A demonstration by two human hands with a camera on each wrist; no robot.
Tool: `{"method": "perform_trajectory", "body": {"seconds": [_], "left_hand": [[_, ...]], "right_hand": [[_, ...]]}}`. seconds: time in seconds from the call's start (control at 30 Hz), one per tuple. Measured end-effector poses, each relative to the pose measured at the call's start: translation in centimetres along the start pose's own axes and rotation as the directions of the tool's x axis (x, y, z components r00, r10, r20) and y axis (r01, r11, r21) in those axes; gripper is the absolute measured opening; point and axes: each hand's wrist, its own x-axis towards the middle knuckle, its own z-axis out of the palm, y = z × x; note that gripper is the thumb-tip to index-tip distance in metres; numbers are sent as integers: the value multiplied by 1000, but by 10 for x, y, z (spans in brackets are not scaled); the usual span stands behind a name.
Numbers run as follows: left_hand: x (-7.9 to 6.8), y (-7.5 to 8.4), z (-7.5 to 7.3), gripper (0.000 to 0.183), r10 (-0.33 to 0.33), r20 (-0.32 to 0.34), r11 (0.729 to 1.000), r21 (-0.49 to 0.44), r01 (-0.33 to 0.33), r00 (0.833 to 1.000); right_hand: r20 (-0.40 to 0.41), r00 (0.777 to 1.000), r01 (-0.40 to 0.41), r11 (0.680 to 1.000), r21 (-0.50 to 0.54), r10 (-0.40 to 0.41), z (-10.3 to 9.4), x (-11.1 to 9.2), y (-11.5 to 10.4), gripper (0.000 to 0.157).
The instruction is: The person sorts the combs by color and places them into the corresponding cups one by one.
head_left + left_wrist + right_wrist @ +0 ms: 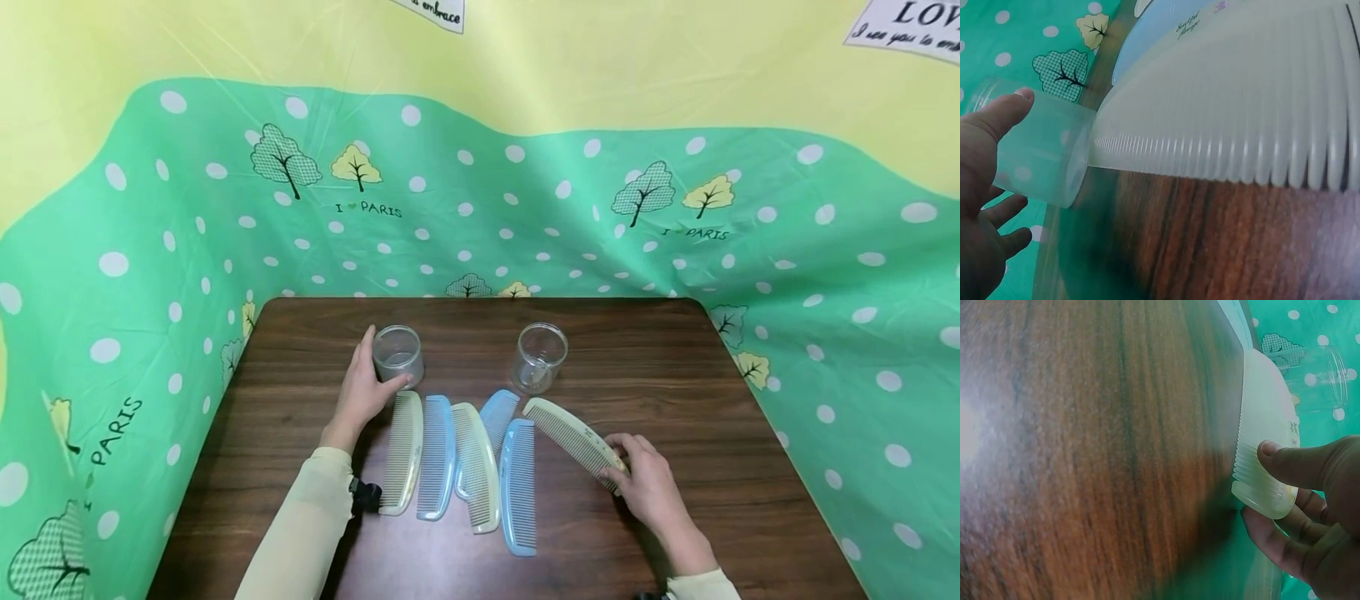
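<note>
Pinching the comb (pixel 576 434) by its near end with the right hand (pixel 654 485), rightward of and nearer than the right jar (pixel 542 358). Cupping the left jar (pixel 398 357), leftward of it, with the left hand (pixel 362 393). Probably handling light, stiff, slightly slippery (seeming brittle at the teeth), so favouring a hold along spine or end.

Green cloth (pixel 487 196): "I PARIS", small mark between words, at back left, back right, left side. Upper-right white patch (pixel 910 23): "LOV", cut off; beneath, "I see you to emb". Top-centre white patch (pixel 438 7): "embrace". Pale comb (pixel 1210 106): script, unclear.
</note>
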Motion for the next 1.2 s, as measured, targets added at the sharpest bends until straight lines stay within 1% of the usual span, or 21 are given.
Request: {"method": "perform_trajectory", "body": {"seconds": [0.1,0.27,0.37,0.57,0.8,1.0,1.2], "left_hand": [[0,-2,0,110,-5,-3,1000,-27,4,1000],[-1,-5,-1,100,-17,0,996,-88,17,1000],[0,-4,-3,94,-16,7,995,-97,17,1000],[2,-1,-6,93,-21,35,996,-80,24,999],[10,0,-9,93,8,61,998,-62,-4,998],[11,-1,-10,93,-29,97,996,-77,36,995],[12,0,-13,94,-57,115,997,-47,63,992]], "right_hand": [[-5,1000,9,1000,4,-9,-1,0,0,44],[25,1000,-12,1000,7,11,-5,0,-1,43],[44,999,-28,1000,12,27,-8,-1,-3,42],[49,998,-31,999,9,31,-13,-4,-7,40],[-15,1000,13,1000,11,-13,-19,-4,-10,37],[-26,999,48,996,70,-46,-27,-2,-15,37],[-60,993,106,990,96,-101,-32,3,-20,36]]}}
